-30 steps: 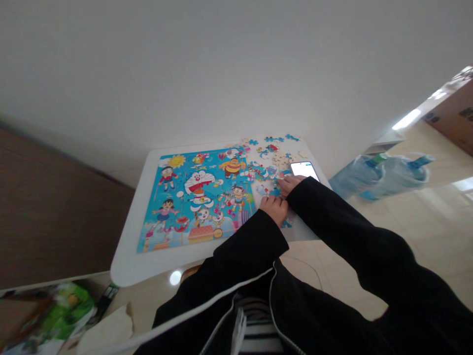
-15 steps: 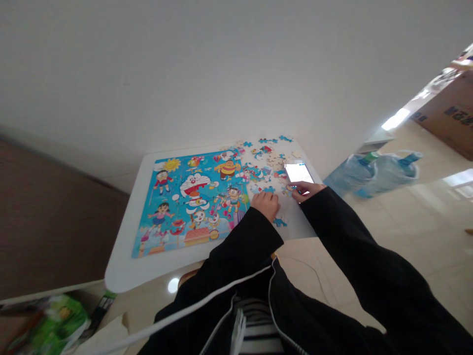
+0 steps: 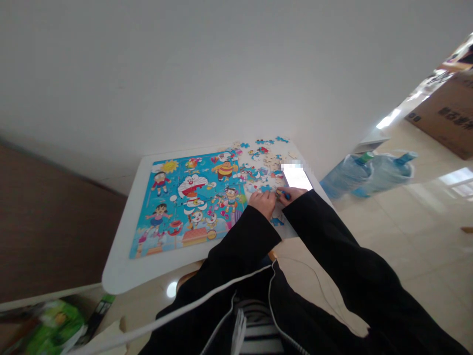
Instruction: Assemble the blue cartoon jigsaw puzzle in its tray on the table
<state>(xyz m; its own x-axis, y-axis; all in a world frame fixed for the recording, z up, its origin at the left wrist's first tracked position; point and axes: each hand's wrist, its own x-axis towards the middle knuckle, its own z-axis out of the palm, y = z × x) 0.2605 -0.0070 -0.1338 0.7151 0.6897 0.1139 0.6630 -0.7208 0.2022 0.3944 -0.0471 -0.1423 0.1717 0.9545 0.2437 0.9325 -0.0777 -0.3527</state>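
The person's left hand (image 3: 263,203) and right hand (image 3: 293,195) were close together, at the right edge of a colourful cartoon jigsaw puzzle (image 3: 192,197). The puzzle lay on a white worktop (image 3: 120,276), with its long side running across the worktop, and it lay to the left of both hands, so the left hand was the nearer one to it.

The fingers (image 3: 283,193) of the right hand were pinched closed on a small piece (image 3: 287,195) with blue on it, as far as the picture showed, but this piece was too small to tell its long axis. The left hand had its back upward and its fingers bent down toward the loose pieces (image 3: 264,165), and I could not tell if they held anything.

These loose pieces were spread between the hands and the far edge of the worktop. A bright smartphone (image 3: 296,177) lay just beyond the right hand, and one more blue piece (image 3: 277,222) lay just below the hands, near the left sleeve.
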